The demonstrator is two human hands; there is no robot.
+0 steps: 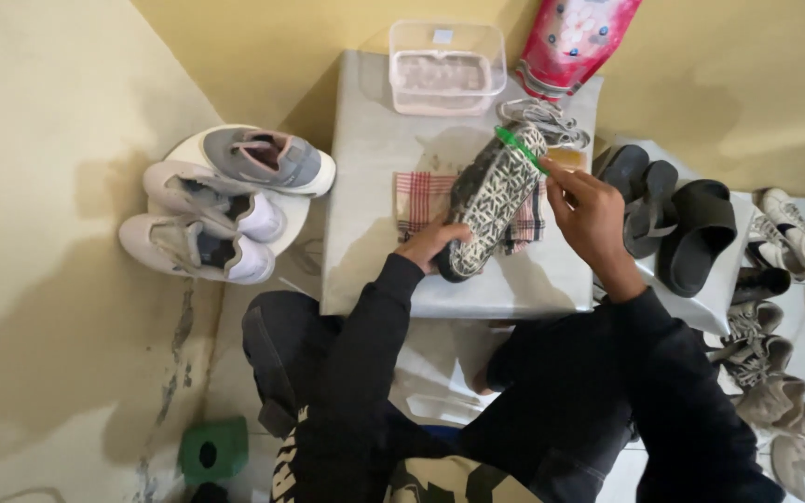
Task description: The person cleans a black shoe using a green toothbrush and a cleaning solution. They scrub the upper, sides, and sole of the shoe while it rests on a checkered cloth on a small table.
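A shoe (491,200) lies sole-up on a checked cloth (418,197) on the grey low table (375,140); its sole is pale with a dark pattern. My left hand (432,244) grips the shoe at its near end. My right hand (589,212) holds a green toothbrush (520,149) whose head rests on the far end of the sole. Both arms wear black sleeves.
A clear plastic tub (446,67) and a red pouch (574,39) stand at the table's back. A loose pile of laces (544,119) lies nearby. Grey sneakers (225,200) are stacked left; dark sandals (673,219) and more worn shoes (775,373) crowd the right. A green object (213,451) sits on the floor.
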